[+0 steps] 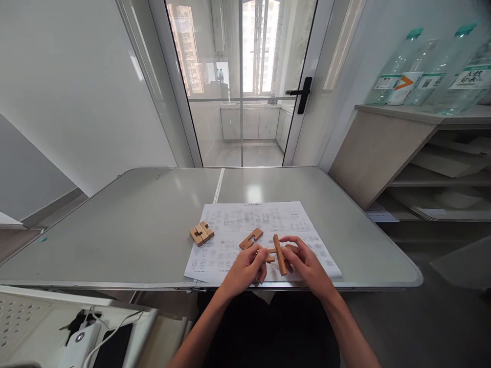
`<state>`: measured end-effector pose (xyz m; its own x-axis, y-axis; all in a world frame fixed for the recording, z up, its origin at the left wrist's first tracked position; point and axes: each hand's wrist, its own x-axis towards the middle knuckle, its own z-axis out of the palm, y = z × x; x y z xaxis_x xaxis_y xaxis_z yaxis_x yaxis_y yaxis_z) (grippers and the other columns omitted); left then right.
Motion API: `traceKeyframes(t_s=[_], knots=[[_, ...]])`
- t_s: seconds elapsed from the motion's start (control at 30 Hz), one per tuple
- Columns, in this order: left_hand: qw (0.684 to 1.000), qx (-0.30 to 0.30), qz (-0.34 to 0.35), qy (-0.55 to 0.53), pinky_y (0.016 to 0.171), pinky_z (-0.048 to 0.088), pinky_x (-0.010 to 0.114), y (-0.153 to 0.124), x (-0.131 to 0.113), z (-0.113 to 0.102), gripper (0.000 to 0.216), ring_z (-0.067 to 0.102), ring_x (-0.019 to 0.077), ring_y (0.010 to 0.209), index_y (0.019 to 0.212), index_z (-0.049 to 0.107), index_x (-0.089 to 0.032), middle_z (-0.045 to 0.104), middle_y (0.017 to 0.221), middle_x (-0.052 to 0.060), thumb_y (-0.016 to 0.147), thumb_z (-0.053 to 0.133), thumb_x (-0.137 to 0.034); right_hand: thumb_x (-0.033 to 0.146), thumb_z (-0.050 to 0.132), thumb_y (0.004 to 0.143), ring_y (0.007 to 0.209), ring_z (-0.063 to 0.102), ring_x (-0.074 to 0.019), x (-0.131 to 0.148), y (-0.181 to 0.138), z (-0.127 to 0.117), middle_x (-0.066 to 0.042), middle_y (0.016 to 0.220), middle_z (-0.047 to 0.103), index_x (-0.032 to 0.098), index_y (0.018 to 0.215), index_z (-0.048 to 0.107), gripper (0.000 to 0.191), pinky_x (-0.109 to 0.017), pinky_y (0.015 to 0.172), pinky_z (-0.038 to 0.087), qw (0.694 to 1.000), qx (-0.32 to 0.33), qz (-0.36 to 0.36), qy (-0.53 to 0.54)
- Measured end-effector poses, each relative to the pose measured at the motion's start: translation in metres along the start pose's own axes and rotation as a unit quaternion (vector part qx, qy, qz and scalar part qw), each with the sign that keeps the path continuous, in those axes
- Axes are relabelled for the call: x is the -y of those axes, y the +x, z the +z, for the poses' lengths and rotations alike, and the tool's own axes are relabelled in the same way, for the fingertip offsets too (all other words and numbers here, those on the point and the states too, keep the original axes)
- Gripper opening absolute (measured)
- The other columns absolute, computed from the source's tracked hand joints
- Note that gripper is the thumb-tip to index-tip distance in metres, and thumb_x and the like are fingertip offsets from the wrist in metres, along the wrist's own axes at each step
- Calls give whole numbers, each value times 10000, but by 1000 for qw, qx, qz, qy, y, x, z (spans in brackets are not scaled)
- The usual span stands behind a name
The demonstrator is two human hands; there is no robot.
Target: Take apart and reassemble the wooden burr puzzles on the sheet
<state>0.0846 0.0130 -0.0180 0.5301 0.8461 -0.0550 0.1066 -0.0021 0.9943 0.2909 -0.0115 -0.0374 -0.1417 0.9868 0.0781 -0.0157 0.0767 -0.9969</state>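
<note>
Between my fingers are wooden puzzle pieces, held just above a printed sheet (226, 217) with small diagrams. My left hand (247, 268) pinches a flat notched wooden piece (270, 258). A long wooden piece (280, 255) stands crosswise at its right end, gripped by my right hand (303, 261); the two pieces meet, though I cannot tell if they interlock. Just beyond my left hand, a flat wooden piece with a cut-out (251, 238) lies on the paper. Farther left, a cluster of wooden blocks (201, 233) rests at the sheet's left edge.
The grey table (115, 230) reaches to a glass door (241, 122). Plastic bottles (406, 71) stand on a shelf unit (391, 148) at right. Below the table's left front edge, a white tray (38, 327) holds a phone (114, 347), a white power bank (81, 345) and cables.
</note>
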Motion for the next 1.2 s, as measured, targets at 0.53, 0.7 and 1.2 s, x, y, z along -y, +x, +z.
traceKeyframes(t_s=[0.53, 0.7, 1.2], knots=[[887, -264, 56, 375, 671, 427, 311, 11, -4, -26, 285, 600, 210, 751, 1020, 589, -201, 633, 825, 23, 1015, 505, -473, 553, 613, 974, 635, 486, -157, -11, 5, -2, 31, 710, 565, 239, 1241, 604, 412, -283, 644, 415, 989, -80, 20, 119], [831, -201, 22, 518, 888, 467, 447, 18, 4, -38, 292, 604, 318, 1009, 981, 636, -166, 651, 1045, 124, 972, 575, -451, 523, 625, 977, 641, 483, -149, -11, 6, -1, 31, 713, 576, 234, 1238, 602, 390, -270, 638, 411, 985, -96, 15, 144], [976, -195, 55, 84, 650, 399, 277, -16, -24, -17, 347, 462, 137, 627, 1033, 586, -212, 568, 800, -11, 1061, 417, -514, 518, 656, 953, 643, 479, -145, -5, 7, 1, 19, 750, 627, 236, 1225, 599, 396, -272, 631, 422, 977, -106, 25, 183]])
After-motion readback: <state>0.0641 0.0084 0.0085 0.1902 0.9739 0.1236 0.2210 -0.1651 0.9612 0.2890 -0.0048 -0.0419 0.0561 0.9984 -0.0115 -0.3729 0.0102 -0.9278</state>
